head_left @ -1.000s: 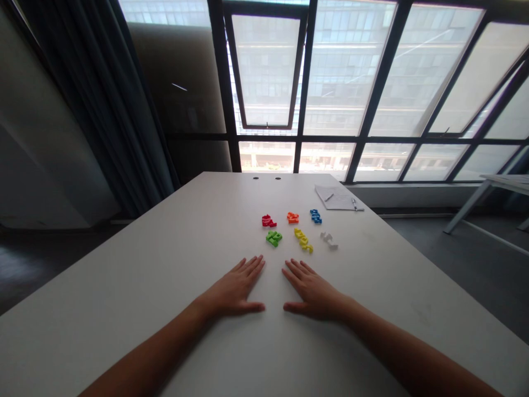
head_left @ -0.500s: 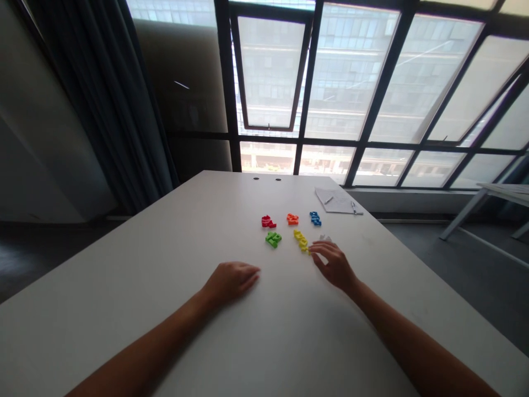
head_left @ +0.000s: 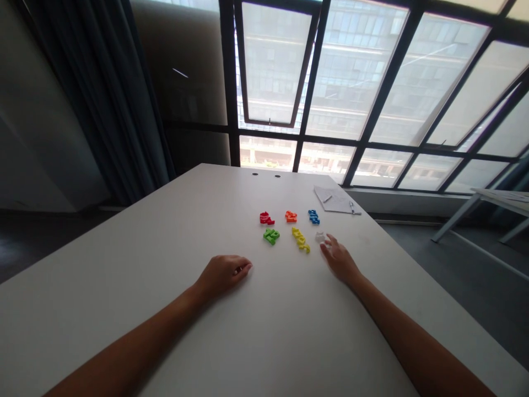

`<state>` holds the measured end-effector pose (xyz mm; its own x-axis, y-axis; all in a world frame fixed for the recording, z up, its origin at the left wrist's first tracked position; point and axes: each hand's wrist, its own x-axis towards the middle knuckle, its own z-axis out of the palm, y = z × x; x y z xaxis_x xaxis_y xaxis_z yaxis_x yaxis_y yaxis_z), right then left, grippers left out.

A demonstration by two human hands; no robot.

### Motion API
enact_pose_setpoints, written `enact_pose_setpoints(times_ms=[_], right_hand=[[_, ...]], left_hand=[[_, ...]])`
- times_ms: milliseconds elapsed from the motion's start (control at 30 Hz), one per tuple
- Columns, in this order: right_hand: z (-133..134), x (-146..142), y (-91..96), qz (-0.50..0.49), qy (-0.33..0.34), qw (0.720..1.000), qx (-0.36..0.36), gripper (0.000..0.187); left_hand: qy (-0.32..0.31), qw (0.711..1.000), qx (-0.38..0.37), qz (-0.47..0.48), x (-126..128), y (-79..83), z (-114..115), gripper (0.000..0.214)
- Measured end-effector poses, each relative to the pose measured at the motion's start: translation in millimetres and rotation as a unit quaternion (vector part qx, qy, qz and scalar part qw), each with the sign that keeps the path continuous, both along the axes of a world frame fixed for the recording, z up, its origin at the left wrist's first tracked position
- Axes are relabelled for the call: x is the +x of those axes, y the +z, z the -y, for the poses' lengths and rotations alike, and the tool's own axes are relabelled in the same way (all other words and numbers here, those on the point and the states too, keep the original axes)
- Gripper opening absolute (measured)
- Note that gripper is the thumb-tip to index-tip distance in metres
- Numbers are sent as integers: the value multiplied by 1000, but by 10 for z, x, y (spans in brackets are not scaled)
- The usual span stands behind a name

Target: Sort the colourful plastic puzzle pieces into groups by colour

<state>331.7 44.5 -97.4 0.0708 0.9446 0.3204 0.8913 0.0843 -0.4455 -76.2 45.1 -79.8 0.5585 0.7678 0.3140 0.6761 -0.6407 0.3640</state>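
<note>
In the head view, a long white table (head_left: 256,336) reaches from the person toward a dark-framed window (head_left: 275,60), with small coloured pieces set out in two rows near its middle. The left hand (head_left: 223,273) rests on the tabletop, loosely clenched, fingers curled inward and the tips drawn close to the thumb, well apart from the pieces. The right hand (head_left: 341,259) is at the white pieces (head_left: 319,236), its index finger and thumb parted and pointing at their near right side; whether it grasps any of them or only hovers beside them cannot be told. The white pieces lie at the right end of the nearer row, with the yellow pieces (head_left: 300,239) in a slanting line to their left and the green pieces (head_left: 271,236) bunched farther left. Behind these, from left to right, sit the red pieces (head_left: 266,218), the orange pieces (head_left: 291,216) and the blue pieces (head_left: 313,216), each group apart from the next. Beyond the blue group, near the right edge, lies a sheet of paper (head_left: 339,203) with two pens (head_left: 327,198) on it. A dark curtain (head_left: 103,110) hangs at the left.
</note>
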Motion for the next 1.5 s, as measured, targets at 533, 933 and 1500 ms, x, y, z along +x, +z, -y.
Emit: enact_pose_setpoints(times_ms=[533, 933, 1500], right_hand=[[-74, -232, -180, 124, 18, 992, 10, 76], [-382, -322, 4, 54, 218, 974, 25, 65], [-1311, -40, 233, 120, -3, 992, -34, 61]], left_hand=[[-19, 999, 45, -5, 191, -21, -114, 27], [-84, 996, 15, -37, 912, 7, -812, 67], [46, 998, 24, -23, 1029, -110, -1599, 67]])
